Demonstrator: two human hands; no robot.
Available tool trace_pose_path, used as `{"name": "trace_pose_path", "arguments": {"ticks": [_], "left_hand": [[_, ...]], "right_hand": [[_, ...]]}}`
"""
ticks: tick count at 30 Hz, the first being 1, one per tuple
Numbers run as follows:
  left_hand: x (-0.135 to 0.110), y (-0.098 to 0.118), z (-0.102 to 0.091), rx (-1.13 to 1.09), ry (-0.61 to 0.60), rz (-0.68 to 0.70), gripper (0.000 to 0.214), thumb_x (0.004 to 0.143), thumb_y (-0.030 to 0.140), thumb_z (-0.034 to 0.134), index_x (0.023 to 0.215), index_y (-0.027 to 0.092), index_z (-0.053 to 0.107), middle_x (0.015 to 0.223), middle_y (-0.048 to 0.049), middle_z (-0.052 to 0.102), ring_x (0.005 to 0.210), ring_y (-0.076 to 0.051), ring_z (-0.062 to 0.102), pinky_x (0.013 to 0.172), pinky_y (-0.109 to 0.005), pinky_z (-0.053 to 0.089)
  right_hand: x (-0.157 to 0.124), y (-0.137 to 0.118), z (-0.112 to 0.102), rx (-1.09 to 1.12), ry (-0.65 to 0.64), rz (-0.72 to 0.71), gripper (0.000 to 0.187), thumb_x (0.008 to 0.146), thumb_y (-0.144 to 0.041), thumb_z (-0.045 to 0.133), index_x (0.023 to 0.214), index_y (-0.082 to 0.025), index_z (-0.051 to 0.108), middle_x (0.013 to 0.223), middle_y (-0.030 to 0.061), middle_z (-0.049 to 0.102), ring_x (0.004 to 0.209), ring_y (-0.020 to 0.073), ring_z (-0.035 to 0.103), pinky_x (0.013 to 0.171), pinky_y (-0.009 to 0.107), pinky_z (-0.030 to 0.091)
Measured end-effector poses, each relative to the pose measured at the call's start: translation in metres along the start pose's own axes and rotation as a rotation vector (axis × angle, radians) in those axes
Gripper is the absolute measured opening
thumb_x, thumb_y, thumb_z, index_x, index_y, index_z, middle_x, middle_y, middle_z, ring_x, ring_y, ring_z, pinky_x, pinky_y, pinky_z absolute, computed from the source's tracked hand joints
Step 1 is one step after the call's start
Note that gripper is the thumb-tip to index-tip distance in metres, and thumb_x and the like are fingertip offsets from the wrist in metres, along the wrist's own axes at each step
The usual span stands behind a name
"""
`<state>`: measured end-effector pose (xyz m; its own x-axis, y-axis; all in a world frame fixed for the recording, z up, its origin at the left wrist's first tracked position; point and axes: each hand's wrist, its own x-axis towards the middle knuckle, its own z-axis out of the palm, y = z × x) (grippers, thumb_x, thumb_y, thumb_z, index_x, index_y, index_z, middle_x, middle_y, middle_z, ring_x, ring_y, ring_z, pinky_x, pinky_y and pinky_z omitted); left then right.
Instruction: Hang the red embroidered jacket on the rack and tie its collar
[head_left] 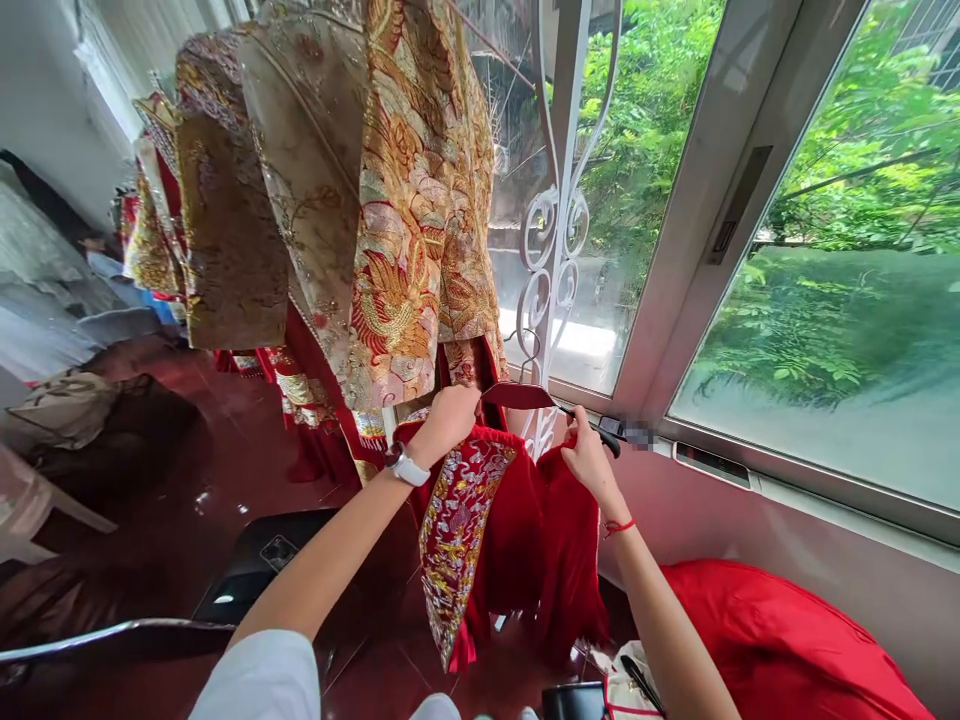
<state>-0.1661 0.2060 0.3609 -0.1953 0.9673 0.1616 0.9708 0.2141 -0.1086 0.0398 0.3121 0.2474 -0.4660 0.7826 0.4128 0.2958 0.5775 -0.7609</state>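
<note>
A red velvet skirt (517, 530) with a gold and silver embroidered panel (461, 530) hangs between my hands. My left hand (454, 415), with a white watch on its wrist, is closed at the skirt's upper edge, its fingertips turned away from view. On the other side, my right hand (587, 458) has its fingers closed on the skirt's top edge beside a dark clothes hanger (611, 440). The hanger's black end sticks out past this hand, and its thin hook rises between my hands. Part of the hanger is hidden by the skirt and my fingers.
Gold embroidered jackets (405, 250) hang just beyond my left hand. A white scrolled window grille (555, 230) and a sill with a phone (711, 463) are at the right. Red cloth (780, 640) bulges at lower right; a black seat (259, 555) stands at left.
</note>
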Motion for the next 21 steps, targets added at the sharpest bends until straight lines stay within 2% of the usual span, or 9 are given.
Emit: {"name": "trace_pose_path", "arguments": {"ticks": [5,10,13,16,19,21], "left_hand": [[-0.006,-0.008,0.013,-0.015,0.094,0.058,0.04,0.091,0.018,0.043,0.128,0.008,0.052,0.094,-0.0155,0.072,0.087,-0.027,0.069,0.079,-0.037,0.052],[-0.007,-0.015,0.027,0.073,0.258,0.134,0.039,0.09,0.007,0.035,0.122,0.008,0.058,0.103,-0.0187,0.071,0.111,-0.03,0.061,0.096,-0.044,0.045],[-0.005,-0.018,0.041,-0.049,0.276,0.076,0.041,0.093,0.008,0.032,0.125,0.014,0.057,0.109,-0.0153,0.072,0.109,-0.026,0.064,0.093,-0.039,0.048],[-0.004,-0.021,0.052,-0.112,0.225,0.056,0.041,0.094,0.01,0.031,0.126,0.016,0.055,0.111,-0.0146,0.072,0.103,-0.024,0.069,0.084,-0.033,0.052],[-0.002,-0.025,0.056,-0.115,0.195,0.066,0.042,0.095,0.013,0.03,0.128,0.016,0.055,0.111,-0.0154,0.073,0.102,-0.026,0.07,0.082,-0.034,0.054],[0.0,-0.027,0.056,-0.11,0.193,0.063,0.044,0.094,0.013,0.03,0.131,0.015,0.053,0.116,-0.0166,0.072,0.104,-0.027,0.07,0.083,-0.035,0.054]], "right_hand": [[0.0,0.009,0.001,-0.036,0.036,-0.021,0.051,0.054,-0.01,0.038,0.103,-0.022,0.04,0.057,-0.0094,0.039,0.051,0.0149,0.04,0.055,0.023,0.029],[0.005,0.009,0.007,-0.032,0.077,-0.01,0.052,0.053,-0.01,0.038,0.103,-0.021,0.044,0.057,-0.0099,0.034,0.05,0.0145,0.037,0.054,0.022,0.027],[0.003,0.007,0.006,-0.02,0.099,-0.007,0.058,0.053,-0.01,0.038,0.109,-0.02,0.047,0.056,-0.0102,0.034,0.05,0.0145,0.036,0.055,0.023,0.028],[-0.01,0.015,-0.007,-0.004,0.156,0.014,0.075,0.054,-0.009,0.039,0.128,-0.017,0.046,0.055,-0.0112,0.031,0.05,0.0144,0.036,0.055,0.022,0.03],[-0.031,0.035,-0.034,-0.026,0.197,0.073,0.083,0.057,-0.008,0.042,0.139,-0.016,0.042,0.054,-0.0124,0.03,0.048,0.0131,0.035,0.055,0.021,0.034],[-0.042,0.051,-0.056,-0.081,0.193,0.114,0.083,0.059,-0.008,0.044,0.141,-0.016,0.043,0.053,-0.0127,0.035,0.048,0.0129,0.04,0.057,0.022,0.038]]}}
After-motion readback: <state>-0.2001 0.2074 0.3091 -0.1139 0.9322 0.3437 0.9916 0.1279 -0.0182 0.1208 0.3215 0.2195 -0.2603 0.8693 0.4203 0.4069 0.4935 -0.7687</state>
